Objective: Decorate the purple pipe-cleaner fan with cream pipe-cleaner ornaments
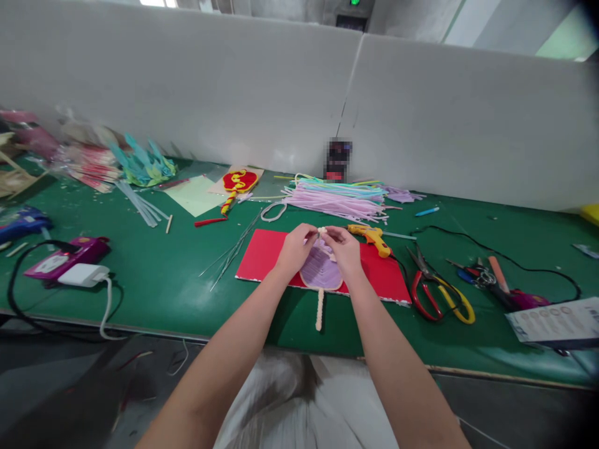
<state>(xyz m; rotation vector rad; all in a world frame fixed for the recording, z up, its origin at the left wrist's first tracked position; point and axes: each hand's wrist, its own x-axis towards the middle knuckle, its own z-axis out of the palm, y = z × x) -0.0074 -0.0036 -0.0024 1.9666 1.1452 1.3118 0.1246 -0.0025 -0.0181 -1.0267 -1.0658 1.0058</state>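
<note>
A round fan [322,273] covered in lilac pipe cleaner, with a cream edge and a cream handle [319,310], lies on a red board [262,254]. Above its upper part, the fingertips of my left hand [296,247] and my right hand [345,251] meet, pinching a small cream fuzzy piece [322,231], seemingly pipe cleaner. Its exact shape is too small to make out. The fan's top is partly hidden behind my hands. Just right of my right hand, a yellow glue gun [372,238] rests across the board's back edge.
Behind the board lies a pile of pipe cleaners [334,199]. A red and yellow fan [239,182] is at the back left, thin wires [236,249] nearer. Scissors [437,287], pliers [477,274] and a cable occupy the right; a purple power strip [88,251] sits left.
</note>
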